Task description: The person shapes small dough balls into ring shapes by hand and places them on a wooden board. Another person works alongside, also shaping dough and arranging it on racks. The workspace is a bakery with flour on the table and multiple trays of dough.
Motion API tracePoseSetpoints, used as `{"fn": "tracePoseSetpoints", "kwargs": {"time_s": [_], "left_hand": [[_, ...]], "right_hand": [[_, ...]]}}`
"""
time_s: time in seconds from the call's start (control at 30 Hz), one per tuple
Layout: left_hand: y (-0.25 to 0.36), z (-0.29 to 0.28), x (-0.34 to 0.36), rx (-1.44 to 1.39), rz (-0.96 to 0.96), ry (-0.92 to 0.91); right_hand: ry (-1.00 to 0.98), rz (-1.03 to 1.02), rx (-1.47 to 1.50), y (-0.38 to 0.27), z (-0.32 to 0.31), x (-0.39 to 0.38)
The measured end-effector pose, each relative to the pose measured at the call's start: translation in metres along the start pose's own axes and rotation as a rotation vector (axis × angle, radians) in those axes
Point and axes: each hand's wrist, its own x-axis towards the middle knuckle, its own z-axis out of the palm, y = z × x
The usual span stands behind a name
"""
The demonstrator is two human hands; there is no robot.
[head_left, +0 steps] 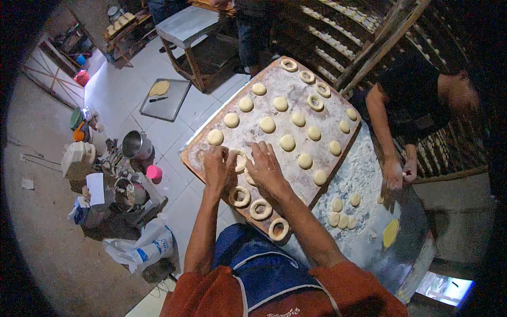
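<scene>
A ring of pale dough [241, 160] is between my two hands, near the left side of a floured wooden board [252, 126]. My left hand [215, 168] is closed, its fingertips at the ring's left edge. On the other side my right hand [266, 166] has its fingers curled at the ring's right edge. Another piece of dough [249, 177] lies partly hidden beside my right palm. Closer to me is a row of dough rings [260, 209]. Several flat round dough pieces [267, 124] are spread over the board, and more rings [315, 102] lie at its far end.
A floured metal table [364, 174] carries small dough rounds [343, 220] and a yellow dough piece [391, 233]. At the right, a co-worker [393, 132] handles dough. Racks [332, 39] of dough stand behind. Pots [137, 145], a pink cup [154, 171] and a tray [166, 99] occupy the left floor.
</scene>
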Motion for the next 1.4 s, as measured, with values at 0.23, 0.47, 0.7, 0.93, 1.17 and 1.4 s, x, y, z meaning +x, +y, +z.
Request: {"fn": "tracePoseSetpoints", "kwargs": {"time_s": [0.23, 0.47, 0.7, 0.93, 1.17, 1.4], "left_hand": [[0.000, 0.001, 0.034, 0.063, 0.110, 0.284], [-0.044, -0.019, 0.068, 0.360, 0.216, -0.014], [0.024, -0.027, 0.009, -0.222, 0.028, -0.027], [0.172, 0.089, -0.141, -0.442, 0.071, -0.809], [0.228, 0.137, -0.207, -0.366, 0.357, -0.829], [0.259, 0.167, -0.254, -0.752, -0.149, -0.940]], "right_hand": [[0.403, -0.427, -0.006, 0.033, 0.069, 0.130], [0.046, -0.124, 0.124, 0.032, 0.038, 0.128], [0.199, 0.150, 0.707, 0.041, -0.033, -0.072], [0.524, 0.795, 0.449, 0.128, -0.065, -0.321], [0.442, 0.910, 0.259, 0.160, -0.057, -0.372], [0.721, 0.724, 0.953, 0.159, -0.075, -0.396]]}}
